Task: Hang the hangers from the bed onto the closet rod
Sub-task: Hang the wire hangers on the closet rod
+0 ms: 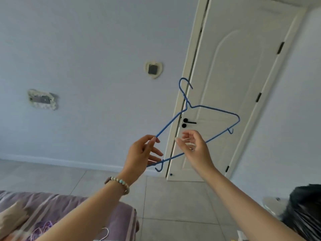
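Note:
A blue wire hanger [215, 109] is held up in the air in front of the door, its hook pointing up. My left hand [140, 153] pinches the hanger's left shoulder wire between thumb and fingers. My right hand [194, 146] is at the hanger's bottom bar, fingers loosely curled, and the bar passes behind the palm; whether it grips the bar is unclear. On the purple bed [66, 211] at the bottom left lie a white hanger [105, 234] and a purple one [43, 226], partly hidden by my left arm. No closet rod is in view.
A closed white door [243, 75] with a black handle [188, 122] stands straight ahead. Grey tiled floor [173, 202] lies between the bed and the door. A black plastic bag [302, 211] sits at the lower right. Two wall openings show on the left wall.

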`<move>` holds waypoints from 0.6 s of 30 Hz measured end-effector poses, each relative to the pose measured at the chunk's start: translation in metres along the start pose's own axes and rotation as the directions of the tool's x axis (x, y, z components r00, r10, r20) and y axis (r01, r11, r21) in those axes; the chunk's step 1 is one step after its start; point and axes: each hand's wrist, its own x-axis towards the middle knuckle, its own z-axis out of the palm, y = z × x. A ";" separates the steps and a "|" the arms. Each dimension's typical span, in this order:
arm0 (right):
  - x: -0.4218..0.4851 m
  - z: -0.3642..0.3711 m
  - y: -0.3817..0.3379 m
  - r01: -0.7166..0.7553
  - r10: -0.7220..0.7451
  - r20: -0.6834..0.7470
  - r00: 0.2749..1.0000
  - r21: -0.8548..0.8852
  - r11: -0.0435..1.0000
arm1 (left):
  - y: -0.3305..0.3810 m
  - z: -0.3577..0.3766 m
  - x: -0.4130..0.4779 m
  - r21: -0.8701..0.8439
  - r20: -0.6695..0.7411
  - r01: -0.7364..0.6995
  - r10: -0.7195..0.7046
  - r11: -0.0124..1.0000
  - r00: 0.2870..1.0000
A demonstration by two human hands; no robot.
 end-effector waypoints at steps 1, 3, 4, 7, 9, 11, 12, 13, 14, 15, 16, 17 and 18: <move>0.004 -0.018 -0.014 0.024 -0.024 -0.015 1.000 -0.002 1.000 | 0.020 0.013 0.002 -0.001 0.038 -0.033 0.033 0.999 0.999; 0.010 -0.052 -0.043 0.057 -0.056 -0.053 0.997 0.013 0.998 | 0.059 0.040 0.005 -0.020 0.111 -0.099 0.100 0.995 0.989; 0.011 -0.070 -0.058 0.073 -0.071 -0.082 0.994 0.029 0.997 | 0.078 0.054 0.005 -0.027 0.145 -0.134 0.136 0.991 0.980; 0.009 -0.127 -0.095 0.132 -0.116 -0.184 0.976 0.082 0.988 | 0.128 0.099 0.001 -0.053 0.243 -0.221 0.227 0.974 0.943; 0.003 -0.165 -0.112 0.169 -0.139 -0.253 0.957 0.099 0.981 | 0.156 0.132 -0.003 -0.078 0.313 -0.264 0.275 0.961 0.909; -0.005 -0.203 -0.125 0.198 -0.153 -0.323 0.934 0.112 0.974 | 0.180 0.166 -0.010 -0.091 0.374 -0.312 0.323 0.946 0.869; -0.010 -0.222 -0.129 0.209 -0.157 -0.361 0.919 0.110 0.972 | 0.191 0.184 -0.014 -0.097 0.400 -0.336 0.346 0.937 0.849; -0.016 -0.242 -0.133 0.218 -0.162 -0.396 0.904 0.102 0.971 | 0.201 0.203 -0.019 -0.108 0.423 -0.356 0.367 0.928 0.828; -0.022 -0.262 -0.137 0.228 -0.168 -0.427 0.888 0.094 0.969 | 0.210 0.222 -0.024 -0.126 0.445 -0.371 0.387 0.920 0.808; -0.029 -0.282 -0.140 0.240 -0.176 -0.458 0.872 0.085 0.967 | 0.218 0.241 -0.029 -0.148 0.463 -0.382 0.405 0.912 0.788; -0.035 -0.302 -0.143 0.251 -0.187 -0.486 0.854 0.070 0.965 | 0.226 0.260 -0.035 -0.167 0.480 -0.390 0.421 0.905 0.770; -0.041 -0.321 -0.144 0.257 -0.197 -0.512 0.836 0.048 0.965 | 0.234 0.279 -0.041 -0.183 0.497 -0.399 0.435 0.898 0.751; -0.048 -0.341 -0.145 0.262 -0.206 -0.536 0.819 0.029 0.965 | 0.241 0.298 -0.046 -0.199 0.513 -0.406 0.448 0.892 0.732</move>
